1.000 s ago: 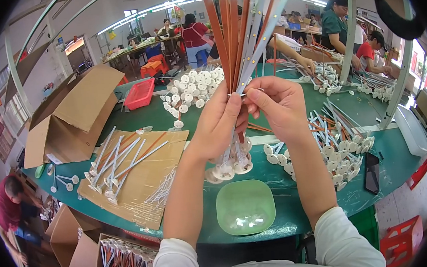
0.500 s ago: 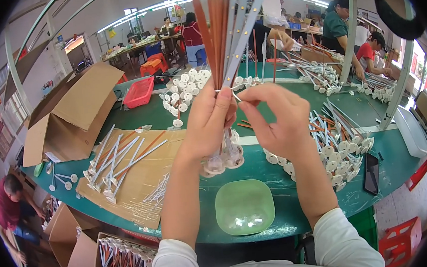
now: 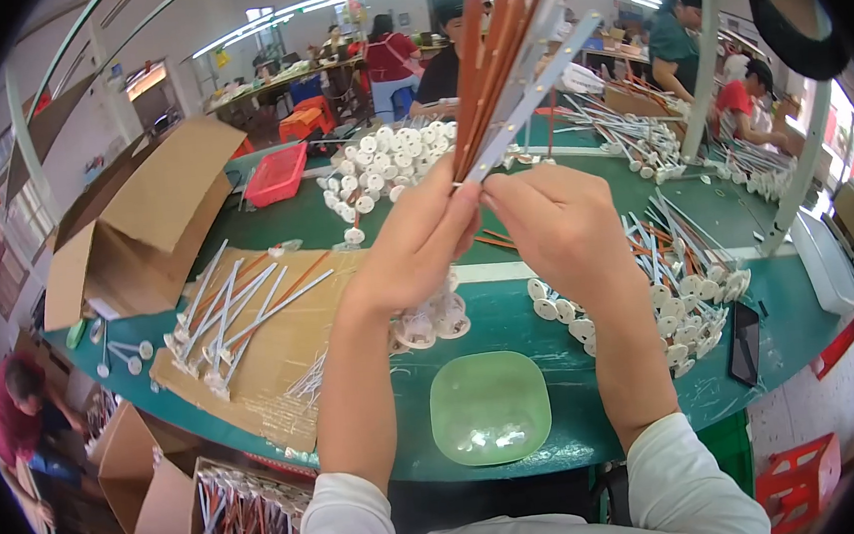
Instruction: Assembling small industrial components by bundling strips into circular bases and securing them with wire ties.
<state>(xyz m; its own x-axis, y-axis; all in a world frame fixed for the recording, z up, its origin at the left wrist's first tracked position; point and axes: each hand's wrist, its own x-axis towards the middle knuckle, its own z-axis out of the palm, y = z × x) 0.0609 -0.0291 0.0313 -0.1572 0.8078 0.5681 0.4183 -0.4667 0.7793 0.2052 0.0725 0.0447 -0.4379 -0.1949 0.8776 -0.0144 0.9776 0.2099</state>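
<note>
The bundle of sticks, orange-brown and white with round white caps at the lower ends, now stands higher above the bench than a second ago: the caps have lifted off the green top and hang just below the wrists, and the tips fan out and lean right toward the far edge. The left hand is clamped round the bundle's middle, fingers closed on it. The right hand has come in against it, thumb and forefinger pinched together at one white stick on the bundle's right side. It looks as if the sticks are being gathered and evened in the air rather than tapped on the top.

Below the hands, at the bench's near edge, sits a pale green bowl with a few small clear bits inside. Right of it lies a heap of white capped sticks; a dark phone lies near the right corner. Left, a flat brown cardboard sheet carries loose sticks. At the left far corner an open brown carton lies tipped, with a red basket beside it and a pile of white discs toward the far edge. Under the near left corner stand brown boxes of bagged sticks. Other people work at benches beyond.
</note>
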